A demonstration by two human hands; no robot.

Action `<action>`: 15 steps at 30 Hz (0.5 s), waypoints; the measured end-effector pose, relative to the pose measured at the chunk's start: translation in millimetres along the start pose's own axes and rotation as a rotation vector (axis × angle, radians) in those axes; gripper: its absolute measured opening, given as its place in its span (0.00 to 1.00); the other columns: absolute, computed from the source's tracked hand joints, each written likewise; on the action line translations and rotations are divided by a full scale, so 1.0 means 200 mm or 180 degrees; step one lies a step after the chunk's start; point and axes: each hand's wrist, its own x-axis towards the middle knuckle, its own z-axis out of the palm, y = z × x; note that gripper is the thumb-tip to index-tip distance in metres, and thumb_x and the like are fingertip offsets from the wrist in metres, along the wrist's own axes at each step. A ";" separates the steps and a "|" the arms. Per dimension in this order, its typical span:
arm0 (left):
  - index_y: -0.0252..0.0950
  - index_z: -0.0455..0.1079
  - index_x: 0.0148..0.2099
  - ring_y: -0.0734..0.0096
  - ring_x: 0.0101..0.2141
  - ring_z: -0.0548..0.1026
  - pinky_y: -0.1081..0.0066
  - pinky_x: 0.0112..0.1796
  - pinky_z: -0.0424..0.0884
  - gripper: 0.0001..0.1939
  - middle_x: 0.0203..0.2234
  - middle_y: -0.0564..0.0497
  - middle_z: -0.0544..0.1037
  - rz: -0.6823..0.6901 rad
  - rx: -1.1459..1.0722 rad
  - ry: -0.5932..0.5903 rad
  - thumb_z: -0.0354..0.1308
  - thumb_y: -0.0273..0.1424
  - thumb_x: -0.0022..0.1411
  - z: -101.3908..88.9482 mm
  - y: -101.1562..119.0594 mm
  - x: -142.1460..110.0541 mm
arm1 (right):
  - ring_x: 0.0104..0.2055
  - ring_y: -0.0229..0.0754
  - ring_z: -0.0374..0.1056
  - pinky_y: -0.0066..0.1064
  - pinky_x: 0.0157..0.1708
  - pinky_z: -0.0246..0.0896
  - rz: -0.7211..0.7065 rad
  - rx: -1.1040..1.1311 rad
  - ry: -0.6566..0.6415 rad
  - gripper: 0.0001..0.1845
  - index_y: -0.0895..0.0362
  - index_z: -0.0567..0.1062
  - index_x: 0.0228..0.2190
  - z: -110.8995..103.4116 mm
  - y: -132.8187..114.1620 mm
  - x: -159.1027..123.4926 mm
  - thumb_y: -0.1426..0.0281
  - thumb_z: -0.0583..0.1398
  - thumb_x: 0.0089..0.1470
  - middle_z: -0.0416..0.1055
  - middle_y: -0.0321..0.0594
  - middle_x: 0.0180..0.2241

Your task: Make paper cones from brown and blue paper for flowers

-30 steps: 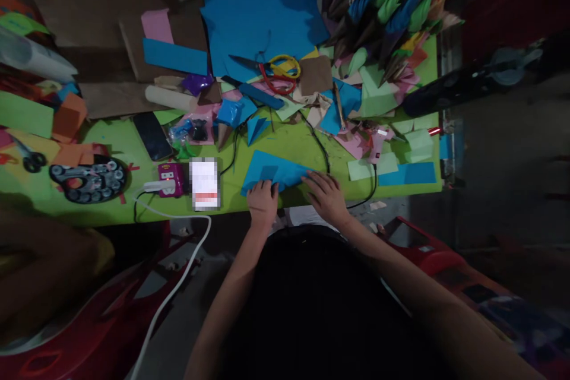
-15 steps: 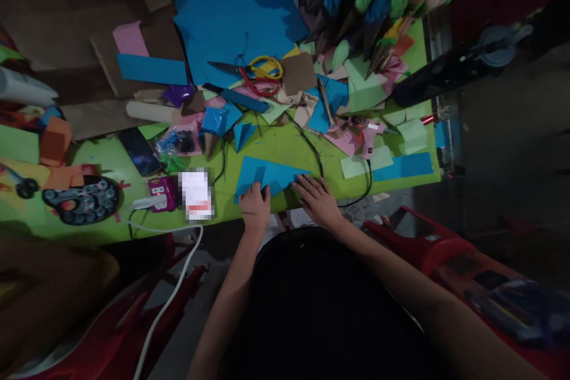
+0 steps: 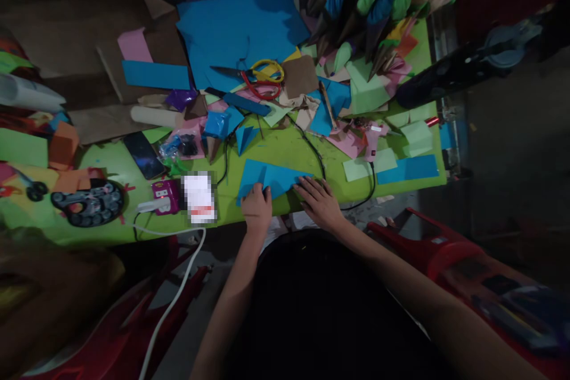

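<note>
A folded sheet of blue paper (image 3: pixel 282 178) lies on the green tabletop near its front edge, with a crease line showing across it. My left hand (image 3: pixel 257 206) is closed at the paper's lower left, its fingers curled and pressing on the sheet. At the paper's right tip rests my right hand (image 3: pixel 319 200), palm down and fingers stretched out flat. Just beyond the sheet sits a small folded blue piece (image 3: pixel 244 138). Scissors with red and yellow handles (image 3: pixel 265 74) lie farther back among paper scraps.
Right of my hands are a pink glue gun (image 3: pixel 370 141) with its cable and a blue strip (image 3: pixel 408 168). To the left are a phone (image 3: pixel 143 155), a purple power socket (image 3: pixel 164 197) and a black tray (image 3: pixel 89 203). Paper-wrapped cones (image 3: pixel 369 0) stand at the back right.
The whole view has shifted slightly to the right. Both hands and the blue paper keep nearly the same places relative to each other.
</note>
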 end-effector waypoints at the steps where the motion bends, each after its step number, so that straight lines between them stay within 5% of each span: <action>1: 0.37 0.71 0.45 0.55 0.37 0.79 0.63 0.40 0.67 0.14 0.34 0.42 0.81 -0.0021 0.0022 -0.0027 0.47 0.38 0.73 0.00 0.00 0.00 | 0.70 0.50 0.56 0.52 0.69 0.46 -0.0002 -0.0009 0.0003 0.32 0.48 0.59 0.69 0.00 0.00 0.00 0.69 0.55 0.66 0.60 0.43 0.69; 15: 0.36 0.71 0.46 0.56 0.38 0.79 0.63 0.39 0.67 0.13 0.34 0.42 0.81 -0.0072 -0.0090 -0.0096 0.49 0.38 0.73 0.00 0.00 0.01 | 0.69 0.51 0.59 0.51 0.68 0.48 -0.0082 -0.0015 0.0104 0.34 0.48 0.56 0.70 0.00 0.01 0.01 0.70 0.55 0.66 0.62 0.43 0.68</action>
